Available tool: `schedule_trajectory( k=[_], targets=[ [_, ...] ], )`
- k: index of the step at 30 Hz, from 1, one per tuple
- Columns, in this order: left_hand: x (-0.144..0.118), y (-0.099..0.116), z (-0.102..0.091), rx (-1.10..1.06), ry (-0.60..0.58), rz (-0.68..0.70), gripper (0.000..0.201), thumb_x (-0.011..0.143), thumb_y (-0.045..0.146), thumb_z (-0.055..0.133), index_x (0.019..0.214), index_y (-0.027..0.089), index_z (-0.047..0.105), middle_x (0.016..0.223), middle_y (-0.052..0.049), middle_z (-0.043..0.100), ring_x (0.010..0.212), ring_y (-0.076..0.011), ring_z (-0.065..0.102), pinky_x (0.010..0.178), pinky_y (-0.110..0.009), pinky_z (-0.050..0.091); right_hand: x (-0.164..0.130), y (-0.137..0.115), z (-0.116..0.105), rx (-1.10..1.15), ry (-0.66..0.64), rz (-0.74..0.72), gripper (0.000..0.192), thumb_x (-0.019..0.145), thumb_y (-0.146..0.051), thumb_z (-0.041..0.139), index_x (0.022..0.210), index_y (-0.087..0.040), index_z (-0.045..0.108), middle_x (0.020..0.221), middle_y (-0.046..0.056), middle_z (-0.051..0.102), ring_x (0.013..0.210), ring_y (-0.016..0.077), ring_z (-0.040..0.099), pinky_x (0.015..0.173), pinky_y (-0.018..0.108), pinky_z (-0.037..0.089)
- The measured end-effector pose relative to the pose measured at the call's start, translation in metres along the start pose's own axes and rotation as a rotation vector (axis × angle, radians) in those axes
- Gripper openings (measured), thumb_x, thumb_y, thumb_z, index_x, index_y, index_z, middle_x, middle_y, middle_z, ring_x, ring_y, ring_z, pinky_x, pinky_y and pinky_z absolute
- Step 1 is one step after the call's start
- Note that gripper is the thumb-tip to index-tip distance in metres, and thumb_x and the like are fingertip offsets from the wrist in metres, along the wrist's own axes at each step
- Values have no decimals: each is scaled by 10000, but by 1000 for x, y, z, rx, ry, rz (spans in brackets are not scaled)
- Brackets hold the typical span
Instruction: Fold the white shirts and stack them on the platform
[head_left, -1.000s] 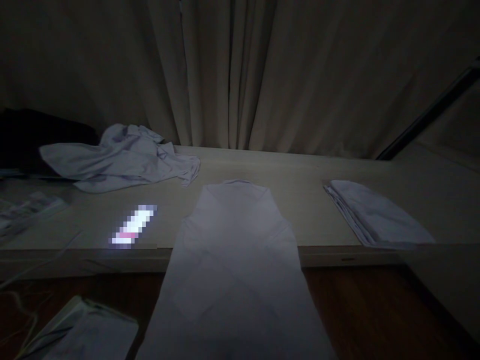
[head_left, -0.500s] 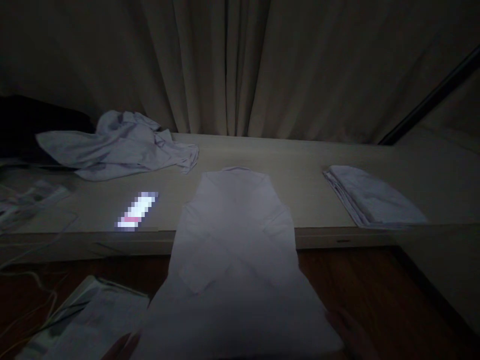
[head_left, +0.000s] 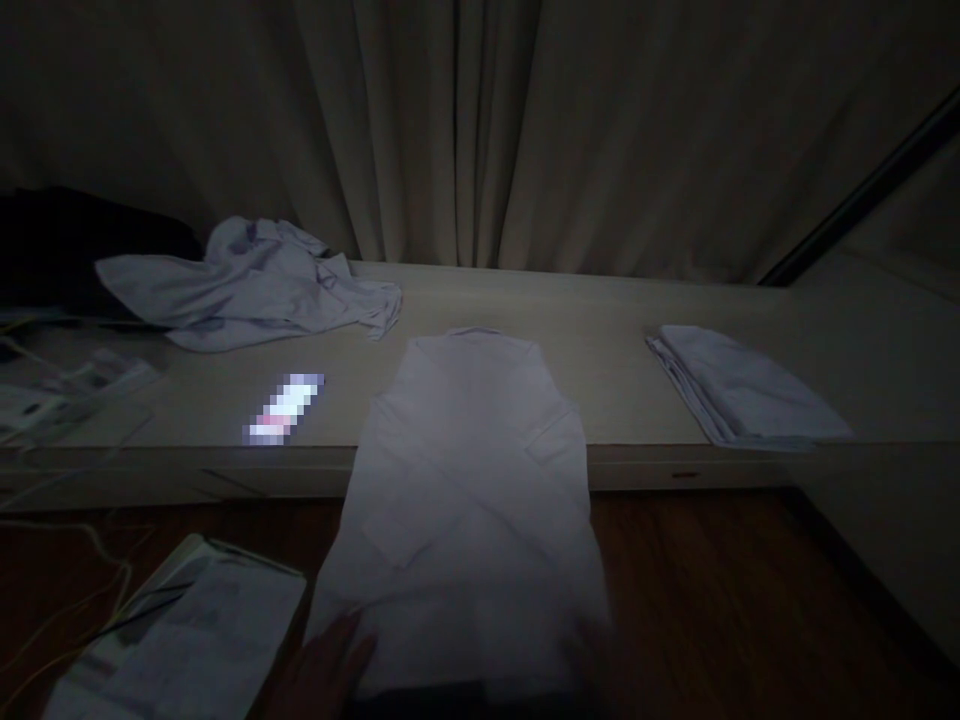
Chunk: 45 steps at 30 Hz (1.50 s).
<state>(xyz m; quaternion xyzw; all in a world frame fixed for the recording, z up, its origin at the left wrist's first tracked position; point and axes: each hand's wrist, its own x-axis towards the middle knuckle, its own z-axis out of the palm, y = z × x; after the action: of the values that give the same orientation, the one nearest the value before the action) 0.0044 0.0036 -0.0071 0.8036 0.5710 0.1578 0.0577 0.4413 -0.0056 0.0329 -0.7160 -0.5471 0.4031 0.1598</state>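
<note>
Shirt [head_left: 465, 490], pale and laid flat with its sleeves crossed over the body, ran lengthwise from 6 to 12 o'clock, collar end pointing to 12 o'clock. Its upper part rested on the low bench [head_left: 622, 395]; its lower part lay on the dark wooden floor [head_left: 712, 590] in front of the bench. The left hand [head_left: 326, 665] rested at the shirt's hem corner at about 7 o'clock, fingers spread flat against the cloth edge rather than curled round it. The right hand [head_left: 600, 650] was a dim blur at the hem's other corner, at about 5 o'clock; whether its fingers gripped the cloth or lay loose I could not tell.

On the bench at 10 o'clock lay a crumpled shirt [head_left: 247, 290], well apart from the flat one. A folded stack [head_left: 742, 395] sat on the bench at 2 o'clock. A lit phone [head_left: 285, 408] lay between the crumpled shirt and the flat one. Papers [head_left: 187, 630] lay on the floor at 8 o'clock, just beside the left hand. Curtains [head_left: 480, 130] hung behind the bench.
</note>
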Motion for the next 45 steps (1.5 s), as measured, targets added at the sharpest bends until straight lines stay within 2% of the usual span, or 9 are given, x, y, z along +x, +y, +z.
schedule_trajectory(
  k=[9,14,16,20,27,32,38,41,45],
  targets=[
    [34,3,-24,-15,-29,90,319,736,224,519,1030,289,623,1058,-16,693,950,-182,639,812,-266,521,22,5,-1,-125,4,105,308,692,-308,574,972,-261,693,1169,80,646,1134,323,547,1005,463,397],
    [66,16,-60,20,38,168,345,757,194,477,1061,305,598,1002,-1,694,892,-162,644,801,-252,518,25,-7,-25,-330,246,-329,266,726,-264,522,940,-263,681,988,52,710,965,240,631,866,364,489],
    [83,21,-75,91,120,223,300,774,178,427,994,283,602,897,-6,699,787,-153,645,718,-236,527,31,-26,-44,-430,373,-478,278,755,-229,477,954,-268,667,967,42,711,922,211,641,813,330,502],
    [119,25,-91,197,229,279,243,773,161,410,923,248,581,874,-27,695,767,-162,649,671,-244,527,56,-73,-75,-605,418,-604,306,773,-172,439,985,-247,647,987,52,703,887,192,643,783,303,496],
    [181,26,-111,78,-206,195,148,762,237,441,765,214,588,714,-24,658,641,-172,633,546,-274,481,101,-117,-99,-728,291,-648,191,761,-159,428,790,-202,611,784,44,677,692,159,613,631,257,420],
    [254,18,-131,124,-474,-9,328,831,402,371,836,183,616,837,-90,678,777,-257,645,680,-385,478,158,-159,-130,-871,194,-586,214,850,-278,392,754,-204,568,699,24,633,610,145,568,568,265,321],
    [343,-4,-96,180,-396,-123,551,870,548,225,901,162,616,922,-129,664,853,-275,612,753,-417,439,247,-178,-131,-871,264,-583,324,882,-277,399,1123,-148,573,1070,126,647,971,222,584,822,324,411],
    [342,-11,-71,193,-310,-106,450,890,432,281,1070,155,586,1080,-145,621,1005,-281,560,853,-434,409,249,-164,-111,-806,330,-630,365,868,-254,427,1191,-130,541,1176,143,595,1094,244,521,943,371,379],
    [309,-11,-46,121,-360,78,456,864,186,324,1302,250,431,1165,-116,573,1019,-235,539,873,-397,405,221,-157,-77,-785,167,-681,232,845,-183,417,902,-173,641,932,98,650,900,203,569,841,349,422]
  ],
)
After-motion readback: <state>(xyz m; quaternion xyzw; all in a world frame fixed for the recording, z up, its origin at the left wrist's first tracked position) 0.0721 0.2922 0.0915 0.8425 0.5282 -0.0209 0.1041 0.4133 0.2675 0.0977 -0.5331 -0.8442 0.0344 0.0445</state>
